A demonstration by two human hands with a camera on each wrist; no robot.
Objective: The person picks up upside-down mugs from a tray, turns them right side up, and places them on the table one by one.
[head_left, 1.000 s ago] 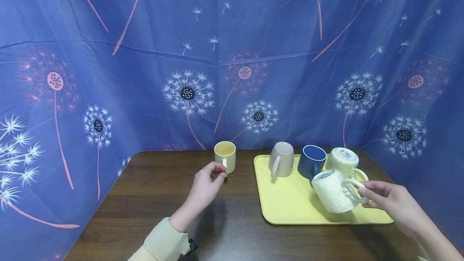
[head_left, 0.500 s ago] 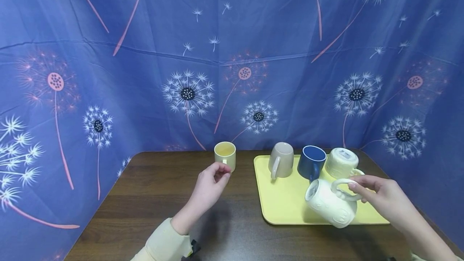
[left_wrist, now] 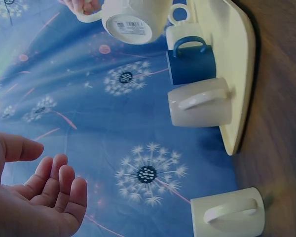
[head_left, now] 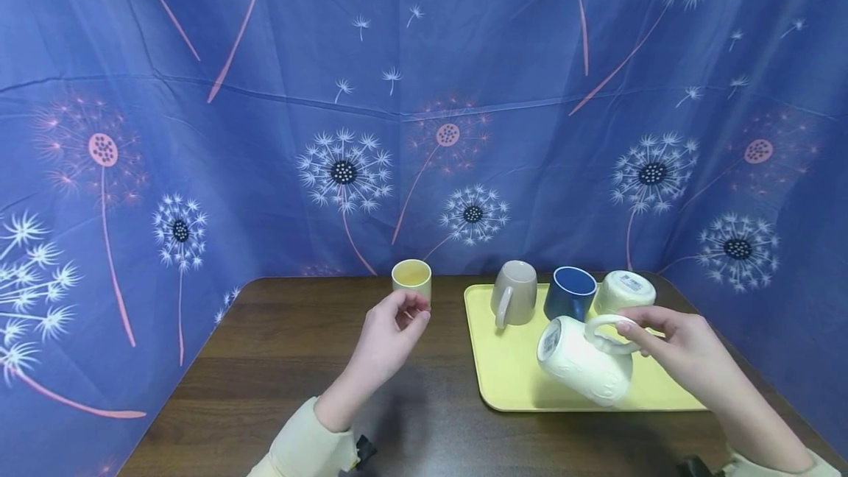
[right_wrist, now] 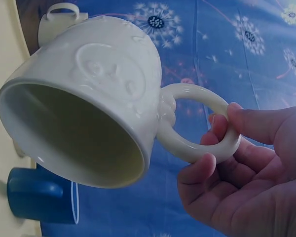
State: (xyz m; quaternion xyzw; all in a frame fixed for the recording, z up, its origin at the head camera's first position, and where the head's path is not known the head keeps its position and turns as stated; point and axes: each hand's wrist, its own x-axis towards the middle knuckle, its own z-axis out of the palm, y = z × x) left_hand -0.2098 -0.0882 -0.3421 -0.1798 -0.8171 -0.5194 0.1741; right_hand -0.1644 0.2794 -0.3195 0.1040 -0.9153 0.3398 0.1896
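Observation:
My right hand (head_left: 682, 348) pinches the ring handle of a white embossed mug (head_left: 586, 363), held above the tray's front part. The mug is tipped, its labelled base towards the left; its open mouth shows in the right wrist view, where thumb and fingers (right_wrist: 237, 163) grip the handle. My left hand (head_left: 391, 337) hovers in front of a pale yellow mug (head_left: 412, 273) that stands upright on the table. The left wrist view shows those fingers (left_wrist: 64, 197) loosely curled, apart from this mug (left_wrist: 227, 215), with nothing in them.
On a yellow tray (head_left: 506, 381) at right stand an upside-down beige mug (head_left: 520, 289), an upright dark blue mug (head_left: 571, 289) and an upside-down white mug (head_left: 626, 289). A blue dandelion-print curtain (head_left: 424, 57) surrounds the wooden table (head_left: 265, 359).
My right hand has moved left with the white mug, which has turned so its base points left and its mouth lower right. My left hand has shifted slightly right.

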